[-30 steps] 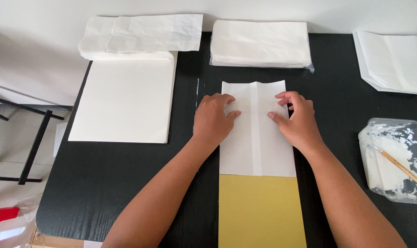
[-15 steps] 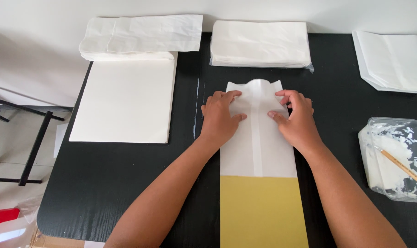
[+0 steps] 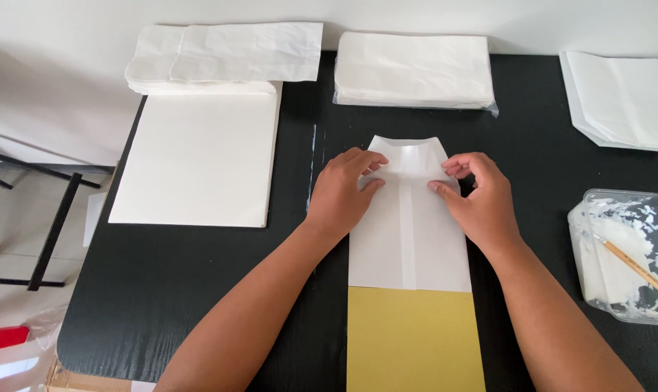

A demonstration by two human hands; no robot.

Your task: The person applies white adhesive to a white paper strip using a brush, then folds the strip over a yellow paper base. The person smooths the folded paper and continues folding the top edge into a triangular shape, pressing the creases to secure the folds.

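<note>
A folded white paper bag [image 3: 409, 239] lies flat on the black table [image 3: 198, 290], its lower end resting on a yellow card [image 3: 414, 341]. The bag's top end [image 3: 407, 152] is lifted and spread open into a flap with angled corners. My left hand [image 3: 341, 194] presses on the bag's left edge, with the fingers pinching the fold near the top. On the right edge my right hand [image 3: 478, 197] does the same, fingers curled over the fold.
A stack of white sheets [image 3: 198, 156] lies at the left, with folded white bags [image 3: 227, 54] behind it. A wrapped pile of white paper [image 3: 414, 70] sits at the back, more bags [image 3: 619, 98] at the right. A clear tub of white paste with a brush [image 3: 623, 250] stands near the right edge.
The bag's top end has been pulled up and opened into a flap. Both hands have shifted slightly toward the top fold.
</note>
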